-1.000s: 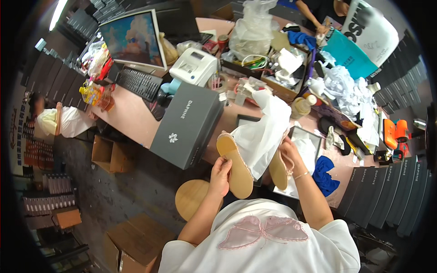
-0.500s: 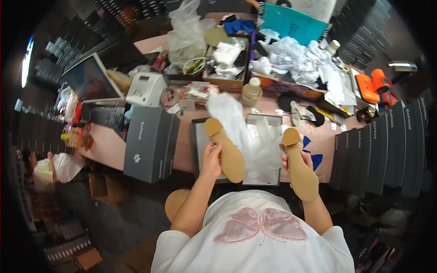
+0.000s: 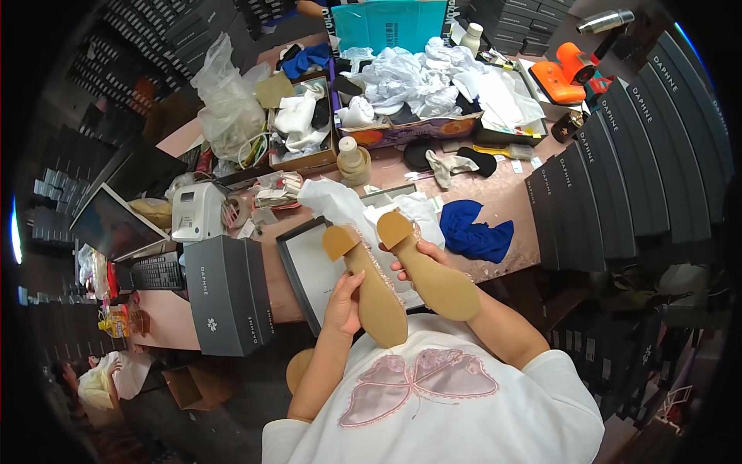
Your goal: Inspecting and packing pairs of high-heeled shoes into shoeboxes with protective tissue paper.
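Two sandals with tan soles and low block heels are held up close together, soles toward me, heels pointing away. My left hand grips the left sandal by its side. The other sandal is in my right hand, whose fingers wrap round it from behind. Pinkish beaded trim shows along the edges; most of the uppers is hidden. Behind the sandals lies an open grey shoebox with white tissue paper, partly covered by my hands. A blue cloth lies right of the box.
A closed dark grey shoebox stands at left, near a label printer and a monitor. Stacked shoeboxes line the right. Farther back are a bottle, a carton of crumpled paper and an orange tape dispenser.
My hands have brought the two sandals from wide apart to nearly side by side. The view has shifted to the right, and more of the blue cloth shows.
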The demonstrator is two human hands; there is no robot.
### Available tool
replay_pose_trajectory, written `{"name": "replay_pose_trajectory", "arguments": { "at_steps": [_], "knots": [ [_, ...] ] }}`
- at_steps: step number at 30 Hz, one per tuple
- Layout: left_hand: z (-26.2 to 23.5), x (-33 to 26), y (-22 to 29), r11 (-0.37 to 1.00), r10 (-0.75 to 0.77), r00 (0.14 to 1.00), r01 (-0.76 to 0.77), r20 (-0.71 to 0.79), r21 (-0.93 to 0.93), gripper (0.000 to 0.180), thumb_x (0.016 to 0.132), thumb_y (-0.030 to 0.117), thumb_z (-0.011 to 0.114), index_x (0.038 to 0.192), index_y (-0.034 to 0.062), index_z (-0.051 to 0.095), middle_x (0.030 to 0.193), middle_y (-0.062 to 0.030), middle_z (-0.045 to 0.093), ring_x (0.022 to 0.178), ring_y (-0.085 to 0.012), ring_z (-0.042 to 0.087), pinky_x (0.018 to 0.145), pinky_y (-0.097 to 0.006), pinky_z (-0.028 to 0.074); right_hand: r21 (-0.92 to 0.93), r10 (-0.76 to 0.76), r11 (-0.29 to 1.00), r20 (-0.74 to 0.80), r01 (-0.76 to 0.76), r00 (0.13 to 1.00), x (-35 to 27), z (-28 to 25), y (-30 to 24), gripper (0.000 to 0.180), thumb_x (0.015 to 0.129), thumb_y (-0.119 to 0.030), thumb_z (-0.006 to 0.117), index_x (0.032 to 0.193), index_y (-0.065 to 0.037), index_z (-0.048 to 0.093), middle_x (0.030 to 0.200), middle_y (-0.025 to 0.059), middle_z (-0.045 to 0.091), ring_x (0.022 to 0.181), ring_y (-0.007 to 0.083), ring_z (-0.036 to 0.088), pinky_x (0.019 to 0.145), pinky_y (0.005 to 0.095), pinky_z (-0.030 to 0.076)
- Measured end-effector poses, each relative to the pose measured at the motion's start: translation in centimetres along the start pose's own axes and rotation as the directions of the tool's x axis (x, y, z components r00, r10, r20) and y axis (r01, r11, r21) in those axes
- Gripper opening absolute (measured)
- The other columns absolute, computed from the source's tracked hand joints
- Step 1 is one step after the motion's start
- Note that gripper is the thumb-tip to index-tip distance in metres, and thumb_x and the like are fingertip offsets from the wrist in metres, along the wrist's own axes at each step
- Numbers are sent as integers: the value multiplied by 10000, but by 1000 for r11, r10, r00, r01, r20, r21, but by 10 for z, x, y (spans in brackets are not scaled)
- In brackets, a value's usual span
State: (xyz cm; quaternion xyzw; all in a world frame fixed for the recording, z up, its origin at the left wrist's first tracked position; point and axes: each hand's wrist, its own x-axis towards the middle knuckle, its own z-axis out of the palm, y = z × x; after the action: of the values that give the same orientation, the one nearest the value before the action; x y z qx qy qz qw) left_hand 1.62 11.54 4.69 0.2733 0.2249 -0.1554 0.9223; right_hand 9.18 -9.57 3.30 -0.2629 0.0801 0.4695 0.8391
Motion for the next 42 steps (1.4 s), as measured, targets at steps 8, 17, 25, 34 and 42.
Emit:
{"name": "replay_pose_trajectory", "arguments": {
  "at_steps": [8, 17, 25, 34, 42],
  "knots": [
    [-25, -9, -13, 992, 44, 997, -37, 60, -120, 492, 919, 199, 545, 1365, 76, 378, 1259, -147, 523, 1177, -273, 521, 985, -476, 459, -831, -505, 555, -298, 40, 810, 5, -43, -24, 232, 918, -174, 577, 1024, 16, 660, 928, 89, 684, 821, 210, 666, 699, 289, 522],
    [10, 1, -8, 932, 76, 976, 4, 205, -363, 461, 997, 282, 411, 1348, -13, 363, 1372, -151, 439, 1308, -276, 400, 1103, -487, 321, -753, -646, -518, 33, -406, 763, -29, -204, -14, 525, 707, -170, 740, 1191, -105, 549, 1456, 199, 342, 1240, 413, 420, 1004, 444, 376],
    [18, -21, -37, 948, 162, 954, -221, -252, -228, 417, 1016, 376, 362, 1222, 22, 439, 1234, -118, 517, 1216, -269, 468, 1023, -440, 402, -839, -581, 528, -247, 128, 775, -64, -91, -40, 413, 787, -50, 665, 1172, -35, 516, 1047, 73, 615, 960, 153, 586, 840, 287, 487],
    [9, -27, -58, 969, 179, 921, -225, -345, -98, 422, 1023, 396, 324, 1188, 35, 469, 1168, -109, 559, 1133, -246, 533, 997, -404, 425, -827, -124, -400, 476, 395, 871, -32, 58, 26, 300, 753, -162, 695, 1013, -83, 567, 833, 84, 587, 736, 282, 612, 613, 388, 492],
    [5, -42, -58, 956, 180, 916, -249, -358, -158, 456, 1025, 392, 307, 1180, 2, 483, 1165, -137, 564, 1132, -256, 536, 1028, -410, 404, -847, 67, -331, 419, 416, 906, -56, 62, 34, 321, 773, -217, 682, 1011, -52, 545, 831, 110, 624, 667, 315, 628, 540, 429, 476]
  ]
}}
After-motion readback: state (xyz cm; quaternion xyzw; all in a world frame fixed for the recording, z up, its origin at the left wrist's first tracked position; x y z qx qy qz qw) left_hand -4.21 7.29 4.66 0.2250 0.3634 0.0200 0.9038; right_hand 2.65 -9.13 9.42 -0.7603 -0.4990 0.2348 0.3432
